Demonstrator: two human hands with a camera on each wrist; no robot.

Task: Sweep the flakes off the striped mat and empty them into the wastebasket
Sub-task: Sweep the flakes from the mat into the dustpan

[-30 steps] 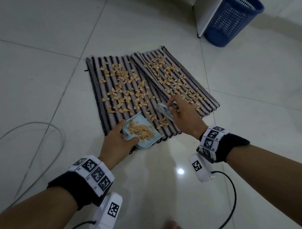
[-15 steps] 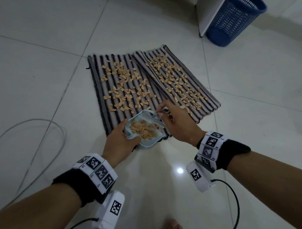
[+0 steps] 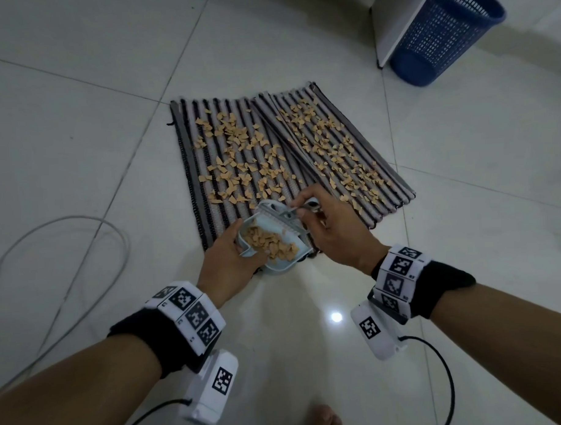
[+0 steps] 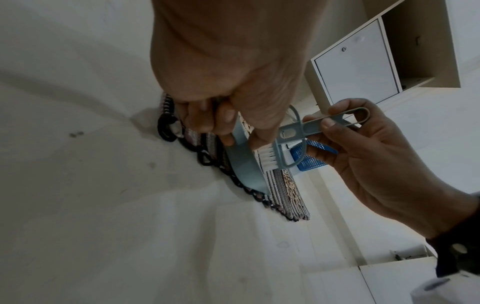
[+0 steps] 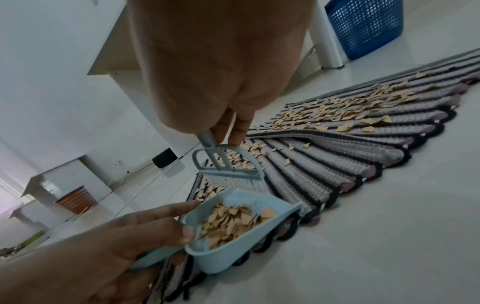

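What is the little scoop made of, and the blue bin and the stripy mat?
Scoop: looks like smooth, pale blue moulded plastic, with thin rigid walls. Blue bin: likely plastic, a stiff grid of holes. Stripy mat: woven fabric or yarn, ribbed with looped edges.

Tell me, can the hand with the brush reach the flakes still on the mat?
Probably yes. The right hand pinches the brush at the mat's near edge, and nothing lies between it and the loose flakes.

Setting: you work in a home room. Pale glossy tiled floor (image 3: 78,108); striped mat (image 3: 191,158) on it; beyond the mat, white cabinet (image 3: 393,27) with blue wastebasket (image 3: 441,35) beside; left of the mat, loose grey cable (image 3: 51,239).
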